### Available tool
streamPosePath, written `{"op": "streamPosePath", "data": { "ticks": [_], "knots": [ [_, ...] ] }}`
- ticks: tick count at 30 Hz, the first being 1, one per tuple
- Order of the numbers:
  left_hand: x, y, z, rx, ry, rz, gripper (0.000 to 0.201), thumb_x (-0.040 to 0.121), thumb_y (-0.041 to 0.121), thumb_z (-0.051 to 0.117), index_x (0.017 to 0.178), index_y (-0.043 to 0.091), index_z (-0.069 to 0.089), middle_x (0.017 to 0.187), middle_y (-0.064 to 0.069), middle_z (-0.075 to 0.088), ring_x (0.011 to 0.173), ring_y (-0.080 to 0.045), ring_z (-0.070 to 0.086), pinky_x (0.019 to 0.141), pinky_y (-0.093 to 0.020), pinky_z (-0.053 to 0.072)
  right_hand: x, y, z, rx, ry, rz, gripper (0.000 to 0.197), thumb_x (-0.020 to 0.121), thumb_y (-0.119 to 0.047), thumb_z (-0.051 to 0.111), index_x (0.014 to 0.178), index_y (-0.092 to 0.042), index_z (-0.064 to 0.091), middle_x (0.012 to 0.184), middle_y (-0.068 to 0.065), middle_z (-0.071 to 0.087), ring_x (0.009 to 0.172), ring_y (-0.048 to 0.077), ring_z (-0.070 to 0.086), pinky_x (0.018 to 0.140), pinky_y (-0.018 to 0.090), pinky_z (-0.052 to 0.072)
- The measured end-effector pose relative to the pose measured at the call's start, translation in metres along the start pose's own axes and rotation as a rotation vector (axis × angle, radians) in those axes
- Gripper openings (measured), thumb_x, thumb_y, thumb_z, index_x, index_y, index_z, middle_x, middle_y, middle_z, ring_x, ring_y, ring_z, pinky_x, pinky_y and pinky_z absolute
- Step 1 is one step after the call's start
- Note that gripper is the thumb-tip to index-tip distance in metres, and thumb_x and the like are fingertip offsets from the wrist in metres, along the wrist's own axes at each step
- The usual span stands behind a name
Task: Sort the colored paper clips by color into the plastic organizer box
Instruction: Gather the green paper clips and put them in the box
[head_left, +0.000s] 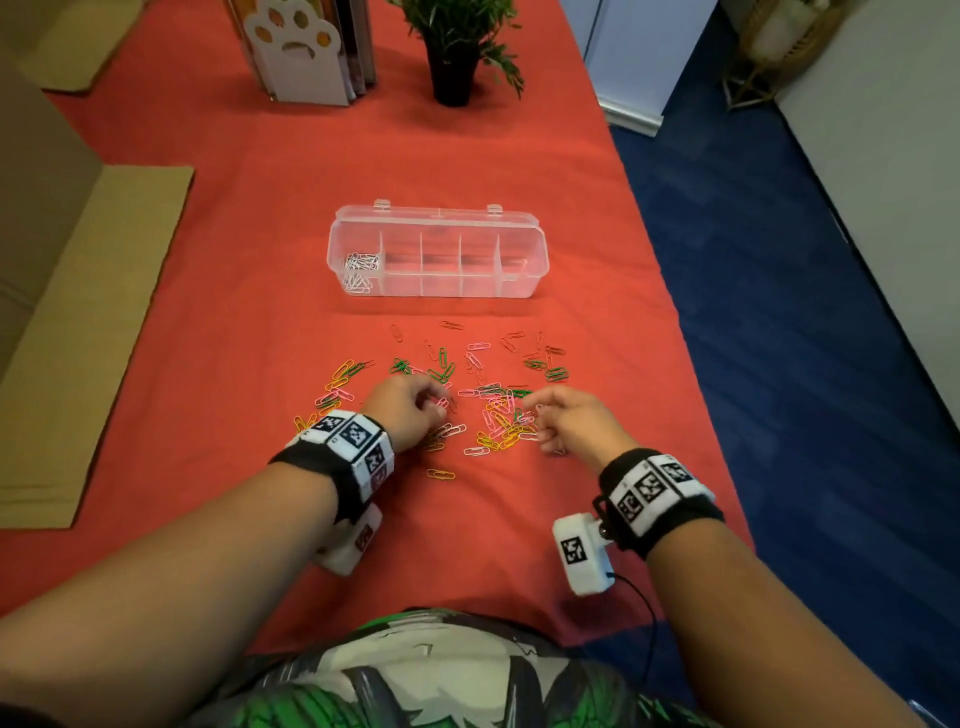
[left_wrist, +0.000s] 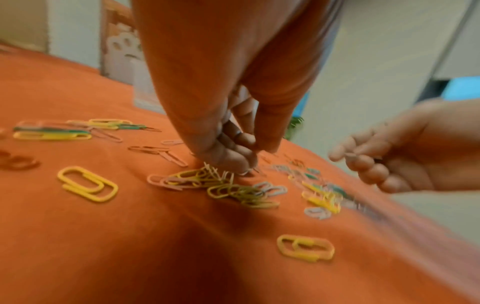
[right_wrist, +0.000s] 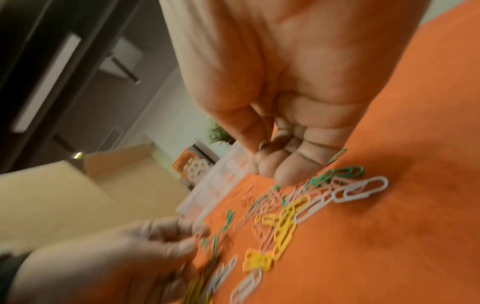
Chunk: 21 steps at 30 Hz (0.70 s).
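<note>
A clear plastic organizer box (head_left: 439, 254) lies open on the red cloth, with white clips (head_left: 358, 270) in its leftmost compartment. The other compartments look bare. Between the box and me lie scattered paper clips (head_left: 498, 415) in green, yellow, pink and white. My left hand (head_left: 434, 408) is low over the pile with curled fingers. In the left wrist view the left hand (left_wrist: 241, 162) grips pale clips whose wire ends stick out below. My right hand (head_left: 535, 415) hovers over the right cluster, and the right hand (left_wrist: 348, 158) pinches a thin pale clip between thumb and forefinger.
Flat cardboard (head_left: 78, 312) lies along the left side. At the far end stand a potted plant (head_left: 457, 57) and a paw-print book holder (head_left: 306, 52). The table's right edge (head_left: 670, 312) drops to blue carpet.
</note>
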<state>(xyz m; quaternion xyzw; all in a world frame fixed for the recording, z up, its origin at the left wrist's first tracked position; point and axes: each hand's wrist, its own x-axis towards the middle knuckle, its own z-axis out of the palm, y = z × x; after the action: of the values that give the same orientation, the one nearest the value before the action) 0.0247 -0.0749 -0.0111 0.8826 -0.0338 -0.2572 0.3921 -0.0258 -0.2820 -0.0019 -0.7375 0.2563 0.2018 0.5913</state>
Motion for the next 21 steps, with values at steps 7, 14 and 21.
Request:
{"op": "streamPosePath", "data": {
  "ticks": [7,14,21],
  "knots": [
    [-0.003,0.014,-0.008,-0.779,-0.155,-0.331,0.025,0.091,0.0,0.039,0.074,0.013,0.051,0.064,-0.002,0.056,0.057,-0.013,0.052,0.054,-0.022,0.047,0.01,-0.002,-0.03,0.073,0.162,0.024,0.023,0.087,-0.002,0.048,0.071,-0.017,0.054,0.065,0.0,0.047,0.054,0.011,0.041,0.046,0.022,0.037],
    [0.0,0.017,-0.014,-0.86,-0.195,-0.383,0.02,0.093,0.009,0.043,0.081,0.014,0.058,0.073,-0.001,0.062,0.059,-0.009,0.06,0.057,-0.021,0.053,0.027,0.012,-0.028,-0.768,0.294,-0.158,0.012,0.079,-0.007,0.052,0.082,-0.012,0.062,0.093,0.015,0.058,0.089,0.028,0.056,0.086,0.031,0.046],
    [0.004,0.012,-0.009,-0.029,0.242,-0.104,0.028,0.08,0.0,0.055,0.086,0.022,0.071,0.09,-0.002,0.066,0.078,-0.016,0.061,0.072,-0.02,0.05,0.026,0.015,-0.008,-0.946,0.287,-0.287,0.016,0.084,-0.012,0.054,0.097,-0.003,0.057,0.102,0.018,0.051,0.095,0.035,0.055,0.082,0.038,0.048]
  ]
}}
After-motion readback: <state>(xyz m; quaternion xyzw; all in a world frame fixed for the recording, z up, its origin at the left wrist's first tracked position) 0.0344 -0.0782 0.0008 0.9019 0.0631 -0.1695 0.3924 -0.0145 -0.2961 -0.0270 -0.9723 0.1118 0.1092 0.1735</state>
